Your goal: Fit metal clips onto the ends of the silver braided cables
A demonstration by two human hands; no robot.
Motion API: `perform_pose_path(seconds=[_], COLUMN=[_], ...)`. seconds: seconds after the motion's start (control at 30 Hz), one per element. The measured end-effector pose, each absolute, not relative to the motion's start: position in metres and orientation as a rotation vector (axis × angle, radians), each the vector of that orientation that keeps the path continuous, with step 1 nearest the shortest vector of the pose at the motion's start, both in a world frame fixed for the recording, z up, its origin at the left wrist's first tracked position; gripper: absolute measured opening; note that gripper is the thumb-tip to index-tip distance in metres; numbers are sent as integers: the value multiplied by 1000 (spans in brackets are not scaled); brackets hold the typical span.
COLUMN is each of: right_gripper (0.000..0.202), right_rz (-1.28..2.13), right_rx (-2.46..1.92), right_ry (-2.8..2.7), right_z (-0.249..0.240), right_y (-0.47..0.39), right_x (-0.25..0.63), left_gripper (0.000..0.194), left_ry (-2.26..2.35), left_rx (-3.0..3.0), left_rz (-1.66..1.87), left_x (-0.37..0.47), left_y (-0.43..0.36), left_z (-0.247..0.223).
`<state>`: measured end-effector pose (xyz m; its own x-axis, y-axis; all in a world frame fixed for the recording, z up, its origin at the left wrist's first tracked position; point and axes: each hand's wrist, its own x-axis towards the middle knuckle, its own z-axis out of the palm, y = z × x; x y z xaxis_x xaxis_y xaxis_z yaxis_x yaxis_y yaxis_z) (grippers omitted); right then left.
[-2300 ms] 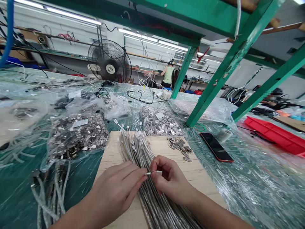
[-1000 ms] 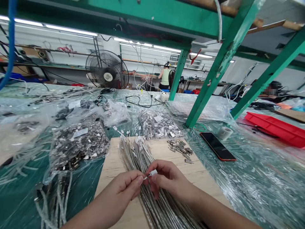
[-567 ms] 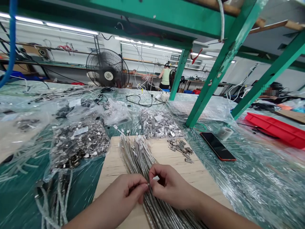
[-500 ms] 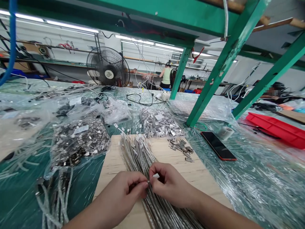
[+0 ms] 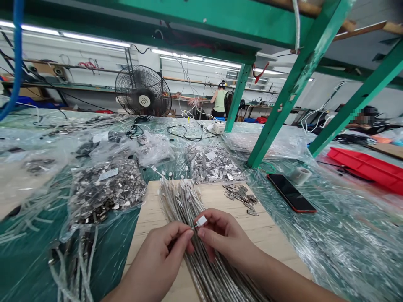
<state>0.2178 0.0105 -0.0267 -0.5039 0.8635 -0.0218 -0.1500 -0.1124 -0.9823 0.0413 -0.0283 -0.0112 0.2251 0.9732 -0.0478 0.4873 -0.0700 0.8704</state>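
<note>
Plug (image 5: 202, 220) with a white end sits between both hands, above the cable bundle (image 5: 201, 270), its long axis slanting, white end up and rightward. Left hand (image 5: 162, 249) pinches the thin lower end between thumb and forefinger, hiding its tip. Right hand (image 5: 228, 235) curls close by; whether it grips, I cannot tell. The bundle runs out of view below.

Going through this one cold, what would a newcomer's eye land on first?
Probably the left hand and right hand, meeting at a small white-ended piece low in the middle, above a bundle of silvery cables on a pale wooden board. Next, perhaps, the green frame slanting across the upper right and the red tray at the right edge. A big black fan stands out behind, left of centre.
</note>
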Motion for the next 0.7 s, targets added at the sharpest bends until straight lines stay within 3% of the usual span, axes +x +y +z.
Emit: perform_pose_path(seconds=[0.7], right_gripper=[26], right_rz=[1797], right_rx=[-742], right_ry=[-1331], right_z=[-27], right_y=[8], right_x=[216], left_gripper=[29], left_ry=[1356], left_rx=[1748], left_rz=[817], left_x=[42], left_y=[-26], left_z=[-16])
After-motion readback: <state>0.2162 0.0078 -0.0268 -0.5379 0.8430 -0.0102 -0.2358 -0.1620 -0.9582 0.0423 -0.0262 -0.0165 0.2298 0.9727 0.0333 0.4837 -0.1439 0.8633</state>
